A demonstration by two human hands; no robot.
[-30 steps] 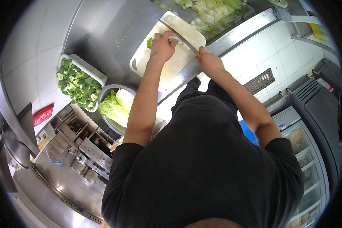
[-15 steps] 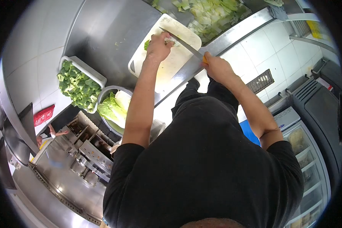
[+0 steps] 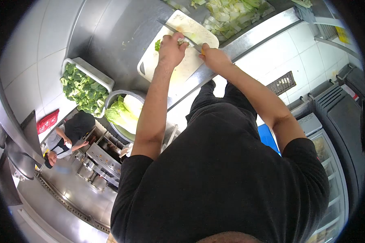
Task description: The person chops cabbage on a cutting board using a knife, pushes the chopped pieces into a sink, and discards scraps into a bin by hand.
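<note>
My right hand (image 3: 215, 59) grips the orange-yellow handle of a kitchen knife (image 3: 193, 43). Its long blade slants across a white cutting board (image 3: 190, 67), the tip reaching past the board's far edge. My left hand (image 3: 172, 50), fingers curled, presses a piece of leafy cabbage (image 3: 157, 45) onto the board close beside the blade. Green leaf shows left of the fingers and pale stalk right of them; the rest is covered by the hand. Chopped cabbage (image 3: 235, 16) lies heaped beyond the board's far right side.
Left of the board, a white tub (image 3: 97, 75) holds broccoli florets (image 3: 83, 87). A metal bowl (image 3: 140, 96) contains cabbage (image 3: 121, 113). The steel counter (image 3: 121, 44) meets a tiled wall. A co-worker (image 3: 69, 137) stands by the cooking equipment at lower left. A floor drain grate (image 3: 283, 83) lies right.
My right hand and the knife have moved left and up, pushing the blade tip past the board. My left hand keeps its place on the cabbage. The co-worker has come further into view.
</note>
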